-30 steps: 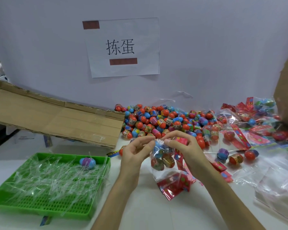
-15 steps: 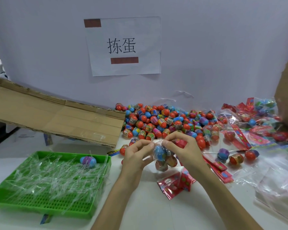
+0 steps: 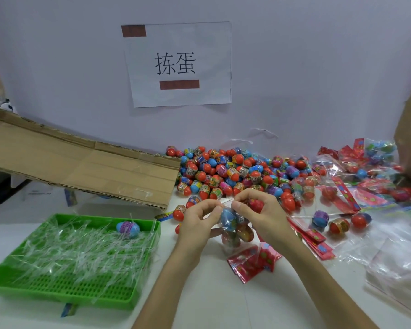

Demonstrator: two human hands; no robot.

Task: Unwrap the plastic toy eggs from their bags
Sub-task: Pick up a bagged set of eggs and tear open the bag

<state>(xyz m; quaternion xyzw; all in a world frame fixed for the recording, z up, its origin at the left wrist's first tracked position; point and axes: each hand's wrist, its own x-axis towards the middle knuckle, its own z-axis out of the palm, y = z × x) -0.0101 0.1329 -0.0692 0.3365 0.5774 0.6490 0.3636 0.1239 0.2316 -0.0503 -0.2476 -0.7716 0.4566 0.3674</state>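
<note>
My left grip (image 3: 195,220) and right grip (image 3: 259,210) each pinch the top of a clear bag (image 3: 235,236) of toy eggs just above the white bench (image 3: 223,305), a blue egg uppermost and the red header card lowest. Beyond lies the loose egg pile (image 3: 223,172). To the left is a green tray (image 3: 81,289) of plastic strips. On the far wall hangs a paper sign (image 3: 178,65).

Bare bench (image 3: 223,305) is lying open in the near middle, between the green tray (image 3: 69,296) and the red header cards (image 3: 249,260). The egg heap (image 3: 223,172) is blocking the back, the cardboard flap (image 3: 81,167) is overhanging the left, and clear bags (image 3: 394,269) are crowding the right.
</note>
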